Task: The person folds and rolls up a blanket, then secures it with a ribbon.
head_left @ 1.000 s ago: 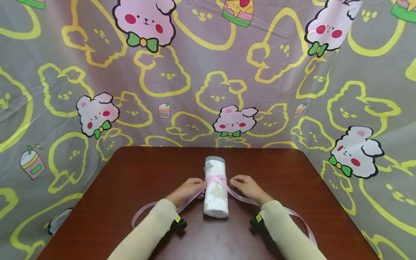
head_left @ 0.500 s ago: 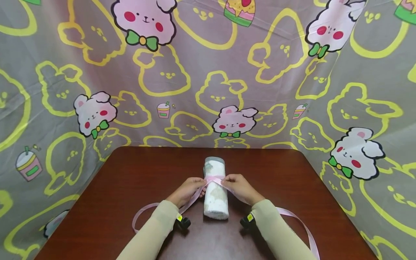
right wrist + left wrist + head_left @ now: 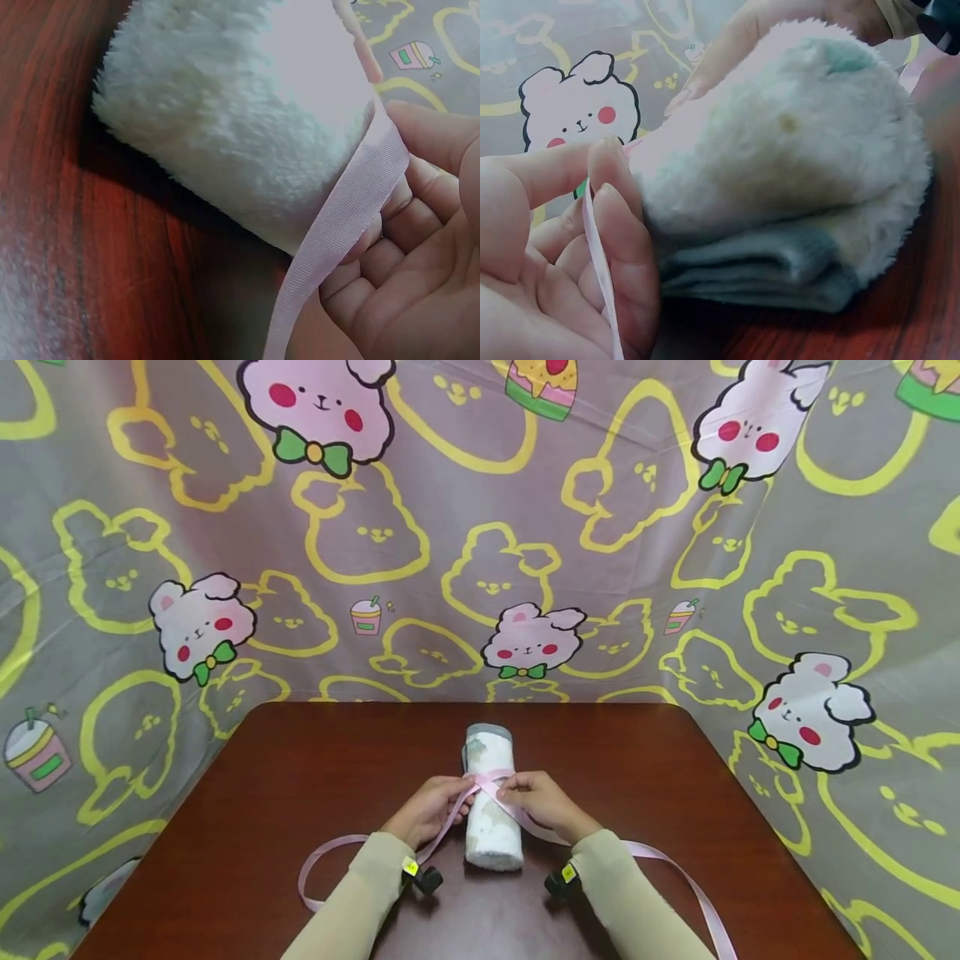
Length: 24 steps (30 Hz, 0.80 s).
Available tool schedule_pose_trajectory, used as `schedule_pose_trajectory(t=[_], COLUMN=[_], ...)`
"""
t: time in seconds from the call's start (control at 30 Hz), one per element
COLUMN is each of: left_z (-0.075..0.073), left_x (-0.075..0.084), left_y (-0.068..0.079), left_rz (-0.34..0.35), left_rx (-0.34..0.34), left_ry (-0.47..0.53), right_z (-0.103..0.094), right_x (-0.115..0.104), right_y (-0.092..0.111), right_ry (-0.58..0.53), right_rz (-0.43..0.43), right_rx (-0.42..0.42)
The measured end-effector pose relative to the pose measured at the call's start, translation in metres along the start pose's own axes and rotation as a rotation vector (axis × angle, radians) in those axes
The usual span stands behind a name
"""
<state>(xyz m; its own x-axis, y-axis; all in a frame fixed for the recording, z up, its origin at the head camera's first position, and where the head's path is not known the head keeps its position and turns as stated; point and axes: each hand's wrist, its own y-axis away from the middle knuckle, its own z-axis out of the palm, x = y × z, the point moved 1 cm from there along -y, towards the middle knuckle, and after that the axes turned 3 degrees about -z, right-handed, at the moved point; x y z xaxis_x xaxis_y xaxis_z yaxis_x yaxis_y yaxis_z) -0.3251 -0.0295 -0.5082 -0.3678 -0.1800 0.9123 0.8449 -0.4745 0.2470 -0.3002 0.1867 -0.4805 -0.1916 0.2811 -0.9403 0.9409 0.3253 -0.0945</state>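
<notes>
A fluffy white rolled towel [image 3: 493,833] with grey-beige patches lies lengthwise on the table. Folded grey layers show along its underside in the left wrist view. Around its middle runs a pink ribbon [image 3: 337,210], whose two ends cross on top of the roll. At the roll's left side, my left hand [image 3: 433,808] pinches one ribbon end between thumb and fingers, close to the crossing. My right hand [image 3: 551,806] pinches the other end over the roll's right side, its fingertips right at the towel.
Loose ribbon loops out over the dark red wooden table [image 3: 337,743] beside each forearm. Both wrists wear small black cameras. A grey cartoon-print cloth [image 3: 420,527] hangs behind the table and along both sides.
My right hand has come left from beside the roll, taken the ribbon near the crossing and moved slightly down over it. The left hand keeps its pinch, almost in place.
</notes>
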Motion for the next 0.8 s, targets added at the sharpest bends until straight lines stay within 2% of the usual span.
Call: schedule_pose_trajectory(t=[0.23, 0.33, 0.5, 0.67, 0.8], left_z=[-0.003, 0.000, 0.005, 0.006, 0.004], left_x=[-0.004, -0.003, -0.005, -0.006, -0.008], left_y=[0.004, 0.003, 0.001, 0.000, -0.001], left_rz=[0.024, 0.032, 0.003, 0.010, 0.058], left_rx=[0.029, 0.007, -0.021, -0.028, -0.087], left_ry=[0.047, 0.109, 0.201, 0.219, 0.219], right_z=[0.008, 0.006, 0.003, 0.000, 0.001], right_x=[0.003, 0.003, 0.003, 0.004, 0.005], right_y=[-0.005, -0.004, 0.002, 0.007, 0.008], right_ry=[-0.010, -0.004, -0.016, -0.049, -0.064], right_rz=[-0.030, -0.034, -0.038, -0.024, -0.011], right_rx=[-0.073, -0.091, -0.122, -0.106, -0.119])
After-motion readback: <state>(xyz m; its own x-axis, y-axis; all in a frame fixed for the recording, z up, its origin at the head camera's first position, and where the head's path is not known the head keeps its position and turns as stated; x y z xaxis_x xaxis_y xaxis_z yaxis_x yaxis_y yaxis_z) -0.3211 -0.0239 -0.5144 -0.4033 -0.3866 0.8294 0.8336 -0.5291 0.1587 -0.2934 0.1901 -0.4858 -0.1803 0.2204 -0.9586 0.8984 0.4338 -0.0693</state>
